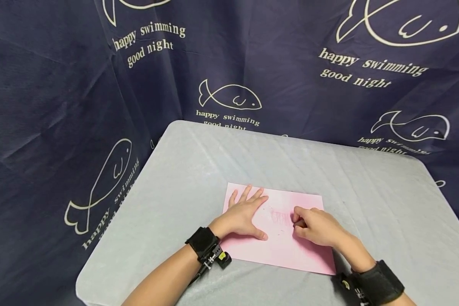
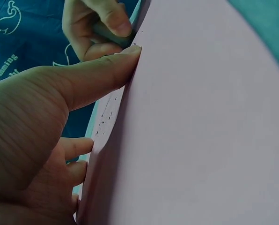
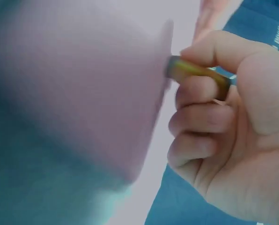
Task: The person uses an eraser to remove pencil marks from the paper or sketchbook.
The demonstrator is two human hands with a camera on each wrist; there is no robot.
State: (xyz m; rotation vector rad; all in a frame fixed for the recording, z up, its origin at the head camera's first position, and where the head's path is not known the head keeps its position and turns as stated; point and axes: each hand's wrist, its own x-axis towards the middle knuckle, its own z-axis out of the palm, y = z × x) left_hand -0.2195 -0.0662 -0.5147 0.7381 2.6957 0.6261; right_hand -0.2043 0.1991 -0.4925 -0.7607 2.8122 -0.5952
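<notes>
A pink sheet of paper (image 1: 267, 255) lies on the table. My left hand (image 1: 242, 216) rests on its left part, fingers spread and thumb pressing the sheet. Over the right part, my right hand (image 1: 315, 227) pinches a small eraser (image 3: 195, 72) between thumb and fingers. In the right wrist view the eraser has a yellow-green sleeve and a dark end against the paper. A patch of faint pencil shading (image 1: 281, 218) shows between the hands. Dark crumbs (image 2: 110, 114) are scattered near the left thumb in the left wrist view.
A pale grey cloth covers the table (image 1: 168, 212). Behind and to the left hangs a dark blue curtain (image 1: 290, 97) with white fish drawings and lettering. Black straps with small cameras (image 1: 223, 258) sit on both wrists.
</notes>
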